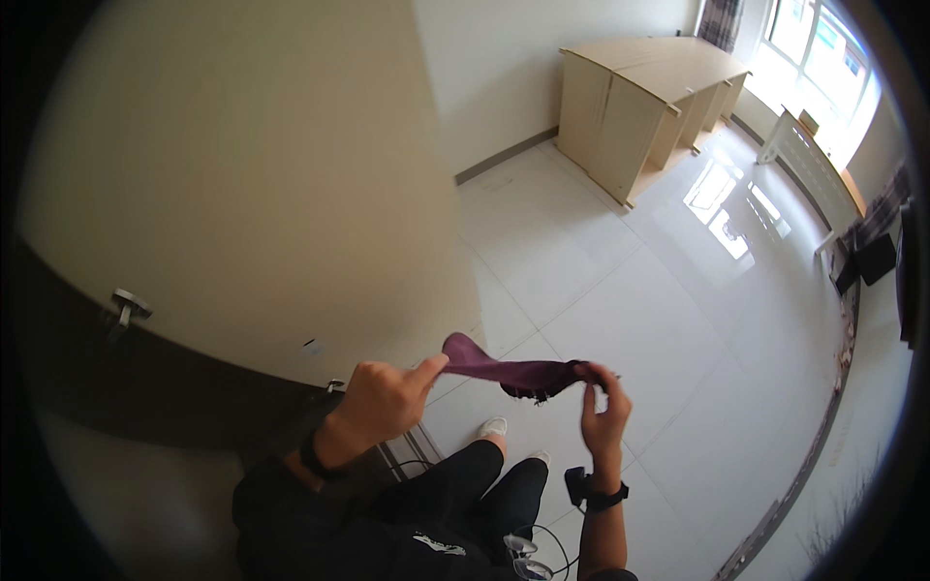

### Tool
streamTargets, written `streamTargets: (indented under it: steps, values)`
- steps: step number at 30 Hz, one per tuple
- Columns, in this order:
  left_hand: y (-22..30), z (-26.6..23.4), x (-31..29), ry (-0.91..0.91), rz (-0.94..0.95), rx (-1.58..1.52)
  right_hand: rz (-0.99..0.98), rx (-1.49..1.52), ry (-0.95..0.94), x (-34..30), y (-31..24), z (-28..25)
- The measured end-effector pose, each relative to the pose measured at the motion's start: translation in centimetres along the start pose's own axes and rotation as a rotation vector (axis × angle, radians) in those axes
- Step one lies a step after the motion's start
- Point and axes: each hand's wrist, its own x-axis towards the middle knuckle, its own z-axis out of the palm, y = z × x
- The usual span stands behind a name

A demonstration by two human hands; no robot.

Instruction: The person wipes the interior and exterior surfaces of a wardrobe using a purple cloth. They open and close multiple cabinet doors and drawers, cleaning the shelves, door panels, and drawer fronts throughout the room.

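Observation:
A small purple cloth (pixel 513 371), perhaps a sock, is stretched out between my two hands above the white tiled floor. My left hand (pixel 383 400) pinches its left end between thumb and fingers. My right hand (pixel 603 409) grips the darker, frayed right end. Both wrists carry black bands. Below the cloth I see my legs in dark trousers and my light shoes (pixel 494 426).
A cream wall with a dark door (pixel 145 378) and metal handle (pixel 126 308) fills the left. A light wooden desk unit (pixel 639 107) stands at the far wall. A bright window (pixel 814 58) and a white radiator are at the upper right.

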Motion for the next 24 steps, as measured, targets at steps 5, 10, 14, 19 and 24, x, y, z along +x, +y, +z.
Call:
streamTargets:
  steps: [5,10,14,19,24]
  values:
    - [-0.9,-2.4,-4.6,0.113,-0.221,-0.289,-0.061,-0.056,0.129,0.9,-2.0,0.2]
    - [-0.6,-6.4,-7.0,0.055,-0.572,-0.519,-0.145,-0.045,0.136,0.9,-5.2,1.8]
    - [-0.9,-8.4,-8.9,0.078,-0.671,-0.664,-0.123,0.06,0.105,0.6,-7.6,3.2]
    - [-2.4,-9.0,-10.9,0.334,-0.485,-0.623,-0.137,0.138,0.152,0.7,-10.8,5.9]
    - [-4.9,-8.5,-11.8,0.719,-0.304,-0.131,-0.255,-0.079,0.116,1.3,-12.9,8.6]
